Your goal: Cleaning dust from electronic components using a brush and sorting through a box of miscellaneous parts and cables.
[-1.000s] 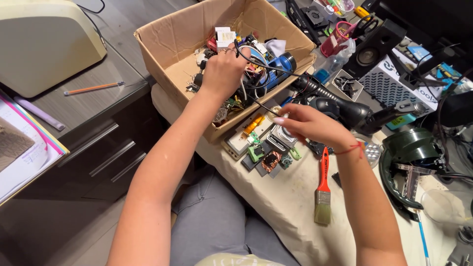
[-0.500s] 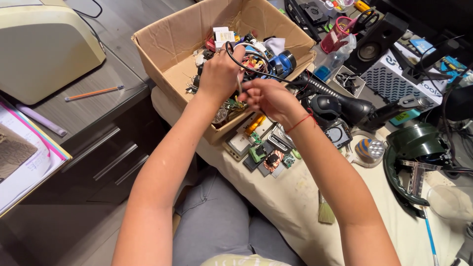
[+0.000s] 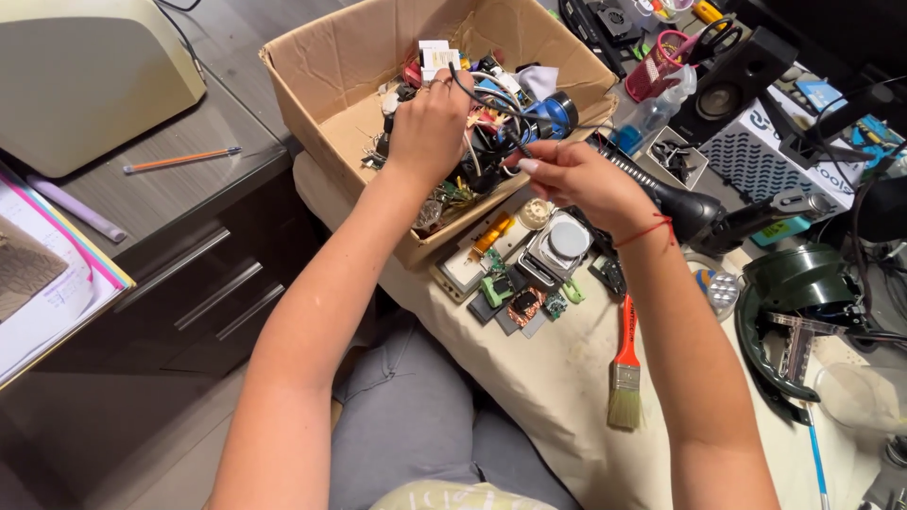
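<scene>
Cloth-covered table (image 3: 567, 378), cardboard box (image 3: 331, 85), paintbrush (image 3: 624, 378)

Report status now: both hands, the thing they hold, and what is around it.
Left hand and right hand over cardboard box, each pinching a black wire. Wire runs into tangled parts inside. Orange brush lies apart.

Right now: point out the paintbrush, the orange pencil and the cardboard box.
paintbrush (image 3: 624, 364), head view, on its orange handle.
orange pencil (image 3: 179, 161), head view, mid-shaft.
cardboard box (image 3: 354, 52), head view, on its inner left wall.
</scene>
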